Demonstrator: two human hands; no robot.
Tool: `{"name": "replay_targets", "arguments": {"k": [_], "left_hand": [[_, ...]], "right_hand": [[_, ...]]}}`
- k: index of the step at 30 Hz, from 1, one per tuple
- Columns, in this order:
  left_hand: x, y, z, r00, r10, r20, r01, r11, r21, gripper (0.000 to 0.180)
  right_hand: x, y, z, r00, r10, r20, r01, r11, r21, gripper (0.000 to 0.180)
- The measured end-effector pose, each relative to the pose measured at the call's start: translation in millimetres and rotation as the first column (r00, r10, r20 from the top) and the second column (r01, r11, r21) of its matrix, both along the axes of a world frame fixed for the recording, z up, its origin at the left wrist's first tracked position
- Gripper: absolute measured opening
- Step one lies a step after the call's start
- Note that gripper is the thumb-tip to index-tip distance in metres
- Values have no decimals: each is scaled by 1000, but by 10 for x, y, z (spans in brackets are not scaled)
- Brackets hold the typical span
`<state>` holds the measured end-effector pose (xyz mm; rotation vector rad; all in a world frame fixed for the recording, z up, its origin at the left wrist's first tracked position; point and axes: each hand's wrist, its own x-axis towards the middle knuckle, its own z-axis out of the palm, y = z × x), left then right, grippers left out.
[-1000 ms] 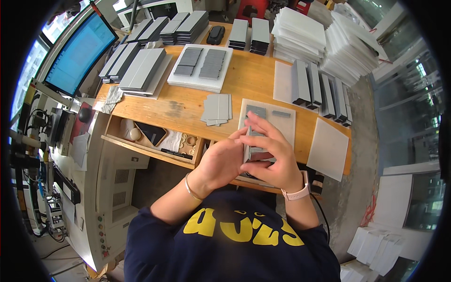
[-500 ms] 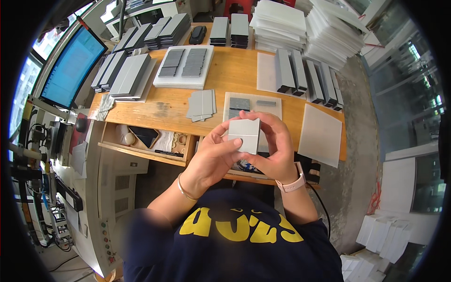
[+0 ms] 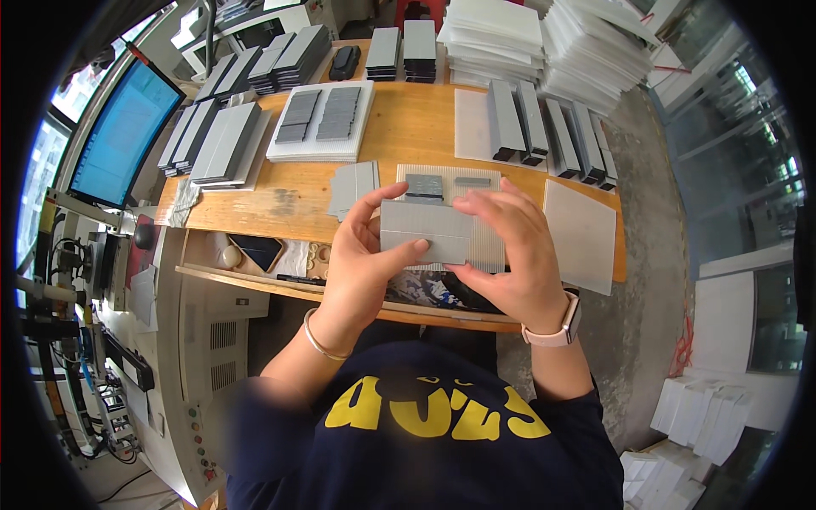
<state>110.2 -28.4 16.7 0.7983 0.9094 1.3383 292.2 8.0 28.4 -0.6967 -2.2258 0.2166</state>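
Note:
A flat grey rectangular plate with a thin line across it is held up over the front edge of the table. My left hand grips its left end, thumb on the upper face and fingers behind. My right hand spans the right end, fingertips at the far corner and thumb at the near one. Just beyond the plate, a ribbed board bears a small pile of dark grey pieces and a thin grey strip. Loose grey plates lie left of it.
An open drawer juts out below the wooden table. Stacks of grey plates line the left and back, with more stacked bars at right. White sheets are piled behind. A monitor stands at left.
The plate has turned to show its broad, long face and moved slightly left. My hands have spread apart, the right one moving to the right with its fingers opening wider.

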Motion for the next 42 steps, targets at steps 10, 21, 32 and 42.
{"name": "replay_targets", "arguments": {"k": [10, 21, 32, 42], "left_hand": [[183, 61, -20, 990, -8, 143, -69, 851, 521, 93], [303, 8, 25, 961, -46, 273, -51, 940, 339, 77], [165, 87, -108, 982, -63, 176, -55, 801, 596, 73], [215, 97, -68, 986, 125, 109, -165, 800, 577, 122]], "right_hand": [[-220, -52, -361, 587, -6, -810, -615, 647, -451, 89], [-263, -81, -418, 374, -206, -904, -820, 382, -426, 77], [-204, -146, -361, 292, -357, -887, -953, -25, -303, 66], [-130, -33, -267, 533, -364, -763, -842, -147, -518, 18]]}}
